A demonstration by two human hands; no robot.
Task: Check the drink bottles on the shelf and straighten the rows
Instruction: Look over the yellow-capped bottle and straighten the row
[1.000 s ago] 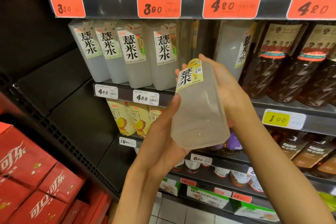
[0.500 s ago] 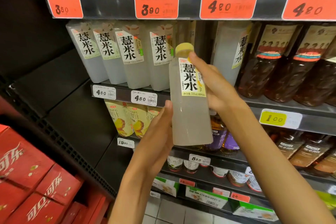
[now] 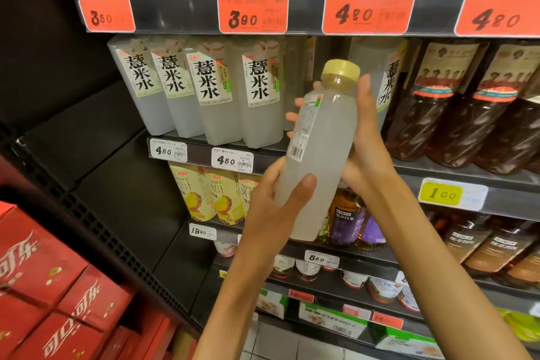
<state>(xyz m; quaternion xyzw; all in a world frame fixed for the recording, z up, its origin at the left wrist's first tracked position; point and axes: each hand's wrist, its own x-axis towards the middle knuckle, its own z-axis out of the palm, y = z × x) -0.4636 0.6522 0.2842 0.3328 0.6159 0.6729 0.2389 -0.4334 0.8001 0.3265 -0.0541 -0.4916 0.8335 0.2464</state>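
Shop shelf [image 3: 263, 155] ahead of me. My left hand [image 3: 271, 207] grips the cloudy bottle [image 3: 318, 155] low, right hand [image 3: 368, 137] wraps its upper half. Back label faces me, the gap just behind my hands isn't refilled yet.

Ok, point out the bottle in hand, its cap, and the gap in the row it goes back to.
Cloudy bottle [image 3: 324, 137], head view: bare side beside the back label.
Yellow cap [image 3: 340, 68], head view: cap's side wall.
Gap in the row [image 3: 318, 52], head view: dark space between the white bottles.
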